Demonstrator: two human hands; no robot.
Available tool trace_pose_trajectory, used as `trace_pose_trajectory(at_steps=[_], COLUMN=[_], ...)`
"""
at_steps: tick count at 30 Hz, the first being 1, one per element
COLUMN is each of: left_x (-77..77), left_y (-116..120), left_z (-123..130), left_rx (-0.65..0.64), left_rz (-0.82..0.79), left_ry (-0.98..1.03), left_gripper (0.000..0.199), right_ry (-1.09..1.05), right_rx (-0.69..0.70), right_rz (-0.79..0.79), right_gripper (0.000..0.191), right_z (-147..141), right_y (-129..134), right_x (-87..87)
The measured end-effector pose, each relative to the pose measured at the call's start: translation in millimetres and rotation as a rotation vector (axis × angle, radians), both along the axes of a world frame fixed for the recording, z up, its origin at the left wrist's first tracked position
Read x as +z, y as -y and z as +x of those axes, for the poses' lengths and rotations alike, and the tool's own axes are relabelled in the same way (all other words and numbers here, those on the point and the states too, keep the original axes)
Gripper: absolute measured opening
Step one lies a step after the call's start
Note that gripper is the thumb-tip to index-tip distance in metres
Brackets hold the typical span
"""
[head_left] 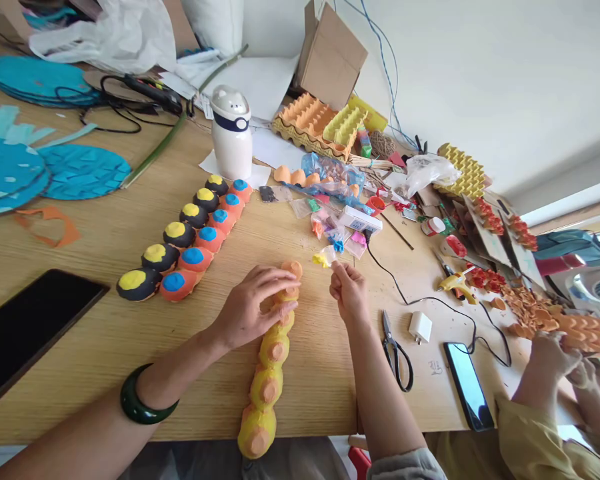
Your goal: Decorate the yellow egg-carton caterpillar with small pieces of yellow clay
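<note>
A strip of egg-carton cups (267,390) lies lengthwise before me, its near cups coated in yellow clay around bare orange tips. My left hand (253,305) grips the strip near its far end, fingers and thumb laid across the cups and partly hiding them. To the right of the strip, my right hand (350,290) is raised, pinching a small clear plastic bag (331,255) with yellow clay (321,260) at its far end. Left of my hands lie two finished-looking strips side by side: a black one with yellow tops (179,235) and an orange one with blue tops (208,241).
Scissors (395,353), a white charger (421,327) and a phone (467,383) lie to the right. A large black tablet (35,330) is at left. Behind are small clay bags (336,241), a white power strip (361,220) and egg trays (305,123). A co-worker's hands (555,357) hold orange carton.
</note>
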State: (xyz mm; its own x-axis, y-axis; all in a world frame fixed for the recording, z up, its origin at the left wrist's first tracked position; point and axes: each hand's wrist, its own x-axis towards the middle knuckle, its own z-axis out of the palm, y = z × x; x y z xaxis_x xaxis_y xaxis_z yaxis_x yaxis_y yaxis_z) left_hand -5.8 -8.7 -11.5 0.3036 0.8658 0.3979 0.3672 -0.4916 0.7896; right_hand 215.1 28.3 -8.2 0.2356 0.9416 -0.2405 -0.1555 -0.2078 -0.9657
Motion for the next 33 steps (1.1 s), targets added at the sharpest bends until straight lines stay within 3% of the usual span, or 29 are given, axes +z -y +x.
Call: trace_pose_trajectory(at_steps=[3,7,10,12,16,23,29,33], left_x=[-5.6,-18.3,-24.6,-25.7,-23.9,-19.6,-1.1,4.5], left_y=[1,0,-1,-1,-2,-8,-5,-3], left_z=[0,-1,0,0,-1,-8,-5,-2], left_rx=[-0.074,-0.055,-0.078,-0.101,-0.072,0.052,0.135,0.140], left_rz=[0.008,-0.109,-0.173,-0.201,-0.218,-0.169,0.042,0.101], left_ry=[-0.066,-0.072,-0.060,-0.048,-0.034,-0.051,0.052,0.088], left_gripper=[0.043,0.069,0.084,0.087,0.081,0.077,0.034,0.025], right_ry=[0.067,0.125,0.107,0.031,-0.291,-0.317,-0.322,-0.330], right_rx=[-0.022,-0.072,-0.115,-0.074,0.069,0.145,0.295,0.370], right_rz=[-0.015,-0.012,-0.001,-0.021,-0.005,-0.001,-0.038,-0.031], right_gripper=[0.046,0.035,0.032,0.028,0.037,0.031,0.039,0.039], right_z=[14,21,16,10,-4,-15,-28,-37], right_y=[-31,-60,-54,-39,-8,12,22,29], right_x=[0.6,-3.8,-5.7,-4.3,-0.1,-8.6,-5.0,-1.1])
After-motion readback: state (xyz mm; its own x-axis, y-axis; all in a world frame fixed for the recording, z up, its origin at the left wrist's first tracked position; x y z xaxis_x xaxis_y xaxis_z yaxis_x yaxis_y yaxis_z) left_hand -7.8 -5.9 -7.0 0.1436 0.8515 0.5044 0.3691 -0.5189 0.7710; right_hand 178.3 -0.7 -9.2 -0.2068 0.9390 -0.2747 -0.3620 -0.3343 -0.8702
